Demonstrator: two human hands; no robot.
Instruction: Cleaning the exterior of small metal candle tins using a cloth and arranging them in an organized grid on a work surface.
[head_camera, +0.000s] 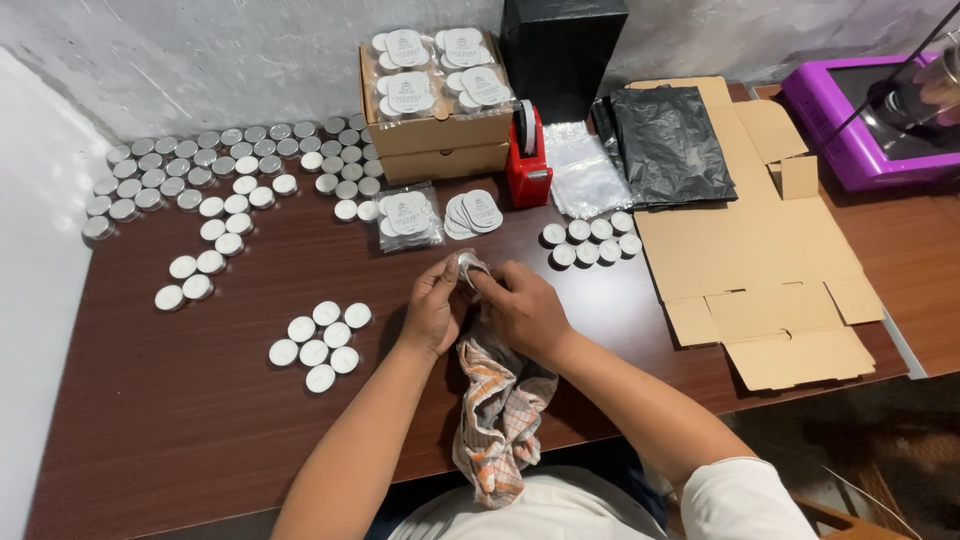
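My left hand (433, 310) and my right hand (523, 310) meet over the middle of the brown table (180, 400). Between the fingertips sits a small round silver tin (466, 268), gripped by both hands. A checked cloth (500, 410) with orange and grey stripes runs from under my right hand down over the table's front edge. A cluster of white-topped tins (318, 345) lies just left of my left hand. Another small group of tins (592, 242) lies to the right, beyond my right hand.
Many silver tins (200, 170) cover the table's back left. A cardboard box (440, 135) holding bagged tins, a red tape dispenser (527, 160), black bags (665, 140), flat cardboard (760, 260) and a purple device (870, 120) stand behind and right.
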